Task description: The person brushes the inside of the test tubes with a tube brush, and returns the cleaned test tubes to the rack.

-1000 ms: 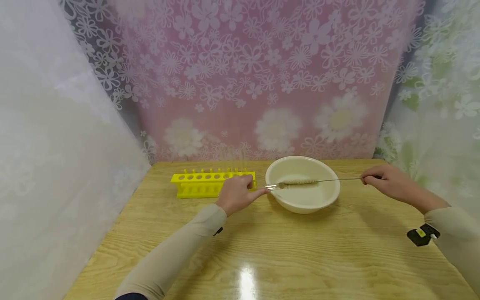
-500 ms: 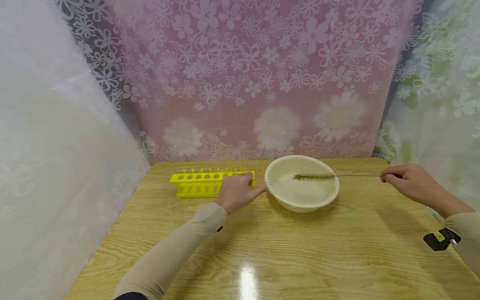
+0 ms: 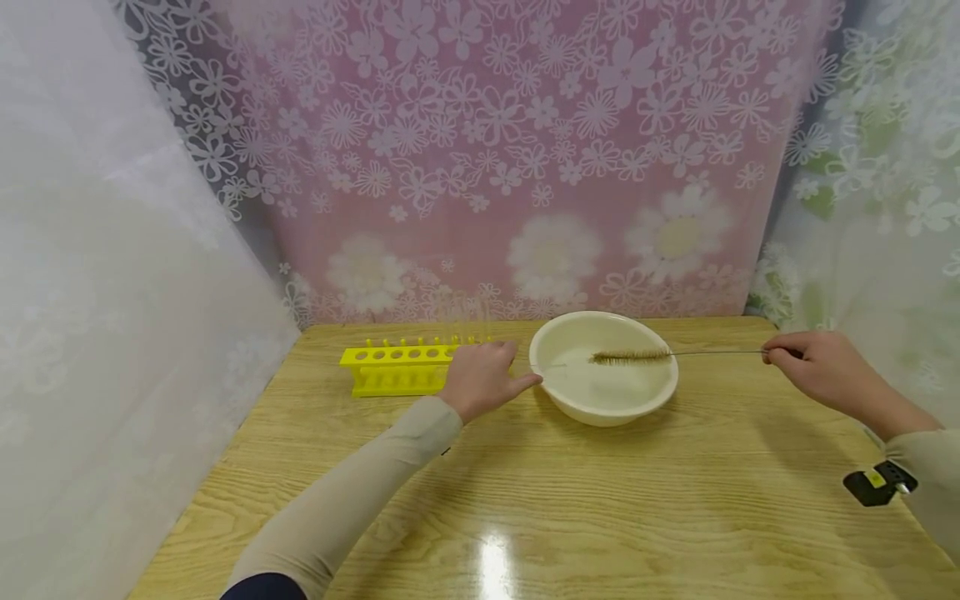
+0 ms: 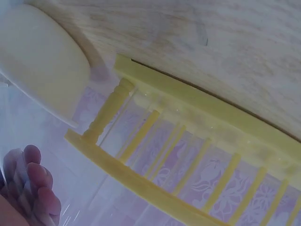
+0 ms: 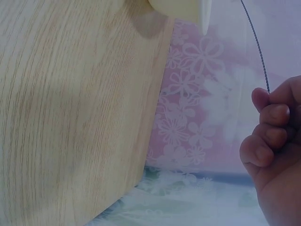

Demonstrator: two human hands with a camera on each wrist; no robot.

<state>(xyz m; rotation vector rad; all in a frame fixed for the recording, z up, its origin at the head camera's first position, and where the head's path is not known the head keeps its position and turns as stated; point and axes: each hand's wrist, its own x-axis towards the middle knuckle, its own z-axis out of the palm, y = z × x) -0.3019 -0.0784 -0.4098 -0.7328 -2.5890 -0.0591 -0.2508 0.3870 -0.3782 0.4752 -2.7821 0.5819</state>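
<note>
My left hand (image 3: 480,379) grips a clear glass test tube (image 3: 549,366), whose far end lies over the left rim of a cream basin (image 3: 603,415). Curled fingers (image 4: 40,176) show around clear glass in the left wrist view. On the right, my right hand (image 3: 825,375) pinches the thin twisted-wire handle (image 5: 257,44) of a test tube brush (image 3: 632,357). Its tan bristles hang over the inside of the basin, apart from the tube's mouth. Behind the left hand, a yellow test tube rack (image 3: 397,388) is partly covered by that hand.
Several clear test tubes (image 3: 463,315) stand at the rack's right end, near the basin. All of it is on a wood-grain table (image 3: 600,517). A pink flowered curtain (image 3: 480,167) hangs behind, with pale curtains on both sides.
The brush has come out of the test tube's mouth as my right hand moved right. Over the last half second my left hand has turned slightly around the tube; the right has barely moved.
</note>
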